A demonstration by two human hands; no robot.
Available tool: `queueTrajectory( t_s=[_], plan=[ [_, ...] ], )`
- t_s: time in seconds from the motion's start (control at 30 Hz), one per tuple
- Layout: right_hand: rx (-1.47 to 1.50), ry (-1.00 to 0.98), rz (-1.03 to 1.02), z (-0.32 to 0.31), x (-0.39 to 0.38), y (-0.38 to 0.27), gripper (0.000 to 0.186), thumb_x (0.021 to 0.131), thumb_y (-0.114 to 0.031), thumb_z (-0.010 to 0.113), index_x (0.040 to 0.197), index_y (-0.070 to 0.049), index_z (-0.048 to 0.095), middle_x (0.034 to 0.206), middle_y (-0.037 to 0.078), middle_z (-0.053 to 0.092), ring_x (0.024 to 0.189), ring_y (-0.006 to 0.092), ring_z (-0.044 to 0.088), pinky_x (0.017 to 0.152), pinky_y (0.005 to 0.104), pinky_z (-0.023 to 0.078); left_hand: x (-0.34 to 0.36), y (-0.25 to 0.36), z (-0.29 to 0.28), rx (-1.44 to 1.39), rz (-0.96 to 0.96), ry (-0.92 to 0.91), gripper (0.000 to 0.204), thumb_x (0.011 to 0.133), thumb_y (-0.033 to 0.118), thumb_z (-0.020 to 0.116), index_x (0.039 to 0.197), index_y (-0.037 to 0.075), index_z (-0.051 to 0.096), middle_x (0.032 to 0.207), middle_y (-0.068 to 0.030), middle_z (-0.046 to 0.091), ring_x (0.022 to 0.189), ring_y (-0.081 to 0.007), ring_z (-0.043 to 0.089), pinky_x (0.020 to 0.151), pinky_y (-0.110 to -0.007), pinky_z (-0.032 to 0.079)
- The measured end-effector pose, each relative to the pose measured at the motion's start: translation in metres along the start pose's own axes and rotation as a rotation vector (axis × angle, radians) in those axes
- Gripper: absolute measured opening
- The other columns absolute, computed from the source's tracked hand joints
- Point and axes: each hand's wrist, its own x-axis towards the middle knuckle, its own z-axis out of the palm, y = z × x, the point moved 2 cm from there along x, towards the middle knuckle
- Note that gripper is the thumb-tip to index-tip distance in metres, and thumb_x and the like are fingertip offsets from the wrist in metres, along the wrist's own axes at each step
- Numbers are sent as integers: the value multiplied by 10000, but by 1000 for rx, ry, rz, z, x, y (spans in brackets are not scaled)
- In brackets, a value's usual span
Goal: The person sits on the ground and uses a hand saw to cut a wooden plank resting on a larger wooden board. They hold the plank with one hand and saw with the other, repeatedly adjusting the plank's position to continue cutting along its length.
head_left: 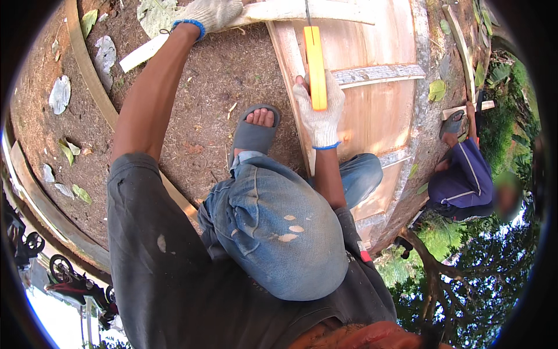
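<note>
My left hand (210, 14), in a white knit glove with a blue cuff, is closed over a pale wooden strip (142, 54) at the top of the view. The strip runs rightward across the end of a large wooden panel (369, 119). My right hand (323, 119), gloved the same way, grips the yellow handle of a handsaw (315, 64). Its thin dark blade, seen edge-on, points away from me and crosses the strip. The blade's far end is cut off by the frame's upper edge.
Cross-battens (381, 74) lie over the panel. My sandalled foot (256, 131) rests on brown ground beside it, among dry leaves (60, 95) and a long curved-looking board (87, 64). A person in purple trousers (465, 171) crouches at right, near another strip. Motorbikes (78, 285) stand lower left.
</note>
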Motion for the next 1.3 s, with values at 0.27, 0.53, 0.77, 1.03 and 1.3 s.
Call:
queueTrajectory(
  t_s=[0.27,0.53,0.77,1.03,1.3],
  plan=[
    [38,-72,71,-43,-120,-12,250,787,-129,806,925,-13,632,775,95,624,668,227,603,635,321,506,-8,-15,3,-66,21,45,321,936,205,526,1171,164,740,1000,-187,754,961,-369,727,848,-479,562],
    [113,-30,80,-6,-17,-18,202,797,-79,787,924,-17,641,755,134,660,663,274,668,631,335,530,0,-11,-7,19,-74,-110,346,969,204,490,1247,205,697,935,-209,738,919,-376,733,816,-504,558],
    [-291,-258,161,-68,-165,-6,281,695,-149,792,918,-53,651,729,121,622,633,322,649,607,369,527,-12,-10,-7,-111,-178,-37,325,965,206,491,1186,202,729,963,-203,748,933,-367,737,823,-492,563],
    [64,-41,113,-3,2,-28,214,809,-134,808,925,-33,659,776,126,674,687,284,695,621,349,535,-1,-11,0,-15,-84,-16,307,945,218,517,1148,158,739,932,-208,742,895,-376,730,816,-488,567],
    [-83,-148,213,-66,-167,-2,323,744,-147,826,997,-41,656,808,138,670,647,322,657,632,379,540,-17,-19,-5,-100,-383,-69,304,939,263,530,1104,129,747,964,-243,733,939,-403,717,834,-503,551]
  ],
)
